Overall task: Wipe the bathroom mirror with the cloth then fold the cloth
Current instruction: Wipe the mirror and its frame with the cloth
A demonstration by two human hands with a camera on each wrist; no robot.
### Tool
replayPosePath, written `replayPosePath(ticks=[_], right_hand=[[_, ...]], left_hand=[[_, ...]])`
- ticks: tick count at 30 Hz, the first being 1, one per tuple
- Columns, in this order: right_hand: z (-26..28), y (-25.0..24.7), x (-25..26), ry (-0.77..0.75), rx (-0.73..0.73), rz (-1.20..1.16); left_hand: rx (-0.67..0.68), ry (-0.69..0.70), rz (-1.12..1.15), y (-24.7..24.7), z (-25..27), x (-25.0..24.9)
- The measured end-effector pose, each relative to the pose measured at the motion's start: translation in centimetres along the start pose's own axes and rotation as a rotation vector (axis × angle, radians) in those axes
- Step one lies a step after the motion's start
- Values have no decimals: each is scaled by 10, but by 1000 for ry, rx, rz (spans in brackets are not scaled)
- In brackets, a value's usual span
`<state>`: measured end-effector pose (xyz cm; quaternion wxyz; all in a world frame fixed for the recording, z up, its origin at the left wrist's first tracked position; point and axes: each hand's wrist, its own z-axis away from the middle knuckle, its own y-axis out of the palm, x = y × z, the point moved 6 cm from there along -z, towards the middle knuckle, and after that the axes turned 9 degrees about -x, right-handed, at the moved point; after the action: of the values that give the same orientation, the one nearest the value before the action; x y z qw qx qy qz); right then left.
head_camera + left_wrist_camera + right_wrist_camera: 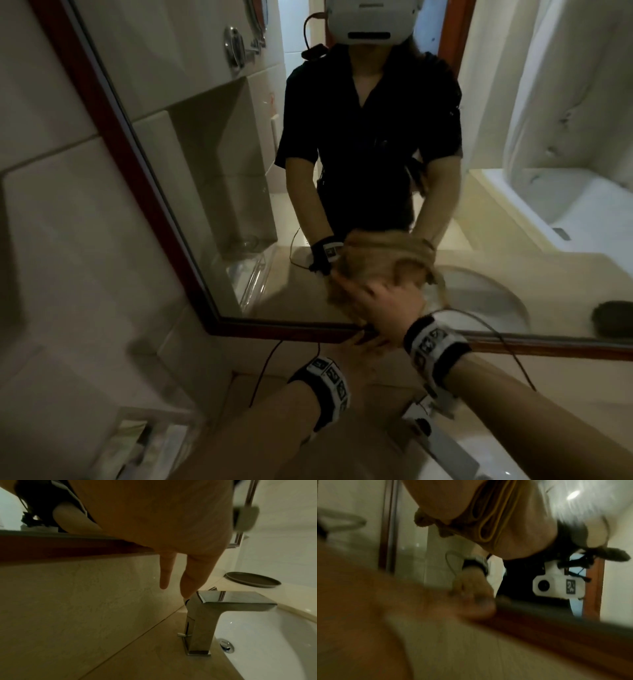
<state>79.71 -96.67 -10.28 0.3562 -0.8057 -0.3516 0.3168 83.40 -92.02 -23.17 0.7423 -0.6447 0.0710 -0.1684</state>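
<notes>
The mirror has a red-brown frame and shows my reflection. My right hand presses a bunched tan cloth against the glass just above the bottom frame, fingers spread over it. The right wrist view is blurred but shows the cloth folded between my palm and the glass. My left hand is just below, at the lower frame, partly hidden under the right hand. Its straight fingers point down and hold nothing.
A square chrome tap stands right under my left fingertips, with the white basin beside it. A dark round dish sits on the counter behind. A clear tray is at the lower left. Thin cables trail from my wrists.
</notes>
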Motion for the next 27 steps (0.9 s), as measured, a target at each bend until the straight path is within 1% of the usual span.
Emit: replayPosePath(ticks=[2, 3, 5, 6, 8, 11, 12, 13, 15, 16, 17, 19, 21, 22, 24, 25, 26, 27], right_hand=[[27, 23, 7, -109, 109, -23], [33, 27, 6, -132, 123, -5], [31, 28, 2, -193, 92, -10], [24, 23, -2, -211, 55, -29], [-1, -6, -14, -149, -80, -49], [-58, -81, -33, -16, -383, -14], [-74, -102, -37, 42, -451, 32], [-86, -116, -40, 107, -494, 76], [-97, -116, -36, 182, -517, 119], [-97, -106, -29, 173, -487, 108], [-92, -89, -19, 133, -436, 83], [-67, -52, 6, -18, -295, 20], [-35, -14, 26, -178, -114, -19], [-21, 3, 32, -234, -1, -21], [-3, 26, 35, -295, 212, -22], [-1, 28, 33, -303, 266, -34], [-3, 26, 30, -306, 265, -44], [-4, 22, 28, -316, 235, -64]], left_hand=[[-1, -45, 18, 1, 1, 4], [-11, -41, 5, 3, 1, 4], [6, 42, -61, 8, 1, -3], [44, 89, -100, 11, 1, -6], [73, 113, -130, 18, -3, -6], [29, 142, -125, 15, -5, -5], [29, 136, -132, 14, -4, -5], [25, 123, -126, 14, -3, -5], [24, 128, -123, 16, -1, -4], [38, 130, -130, 17, -2, -4], [45, 118, -145, 17, -1, -4], [56, 92, -168, 17, 0, -4], [69, 46, -135, 13, 2, -6], [73, 6, -90, 9, 4, -5], [44, -52, 1, 2, 5, -2], [37, -59, 31, 4, 5, -1], [17, -45, 68, 3, 8, -1], [-7, -38, 100, 0, 10, -4]])
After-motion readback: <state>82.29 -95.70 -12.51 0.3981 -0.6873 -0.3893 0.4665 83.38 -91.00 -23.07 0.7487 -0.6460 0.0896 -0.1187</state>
